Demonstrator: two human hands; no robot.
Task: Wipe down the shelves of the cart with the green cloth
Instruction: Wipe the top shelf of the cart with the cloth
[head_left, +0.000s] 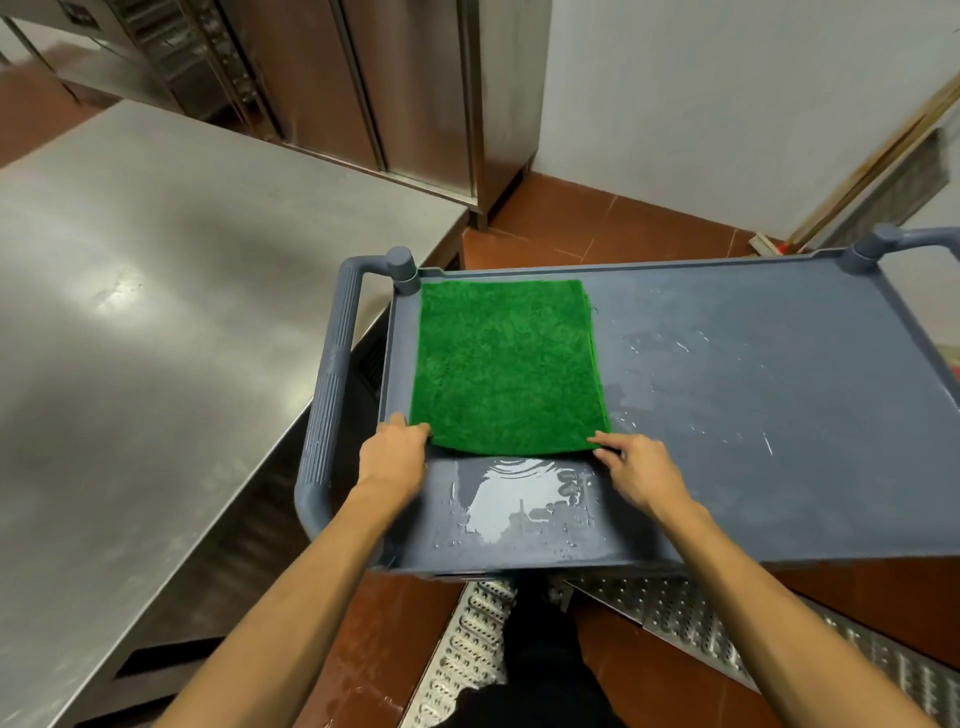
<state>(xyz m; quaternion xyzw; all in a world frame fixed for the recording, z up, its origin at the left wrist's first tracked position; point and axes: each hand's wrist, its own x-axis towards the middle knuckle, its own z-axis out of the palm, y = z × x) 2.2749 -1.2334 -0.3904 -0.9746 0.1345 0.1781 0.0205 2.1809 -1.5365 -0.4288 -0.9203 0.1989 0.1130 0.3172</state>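
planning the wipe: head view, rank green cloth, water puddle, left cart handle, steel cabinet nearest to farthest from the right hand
1. green cloth, pinched by right hand
2. water puddle, just left
3. left cart handle, far left
4. steel cabinet, far back

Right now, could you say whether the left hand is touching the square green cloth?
Touching: head view shows the left hand pinching the near-left corner of the square green cloth.

The cart's grey top shelf carries a green cloth spread flat at its left end, and a water puddle lies along the near edge.
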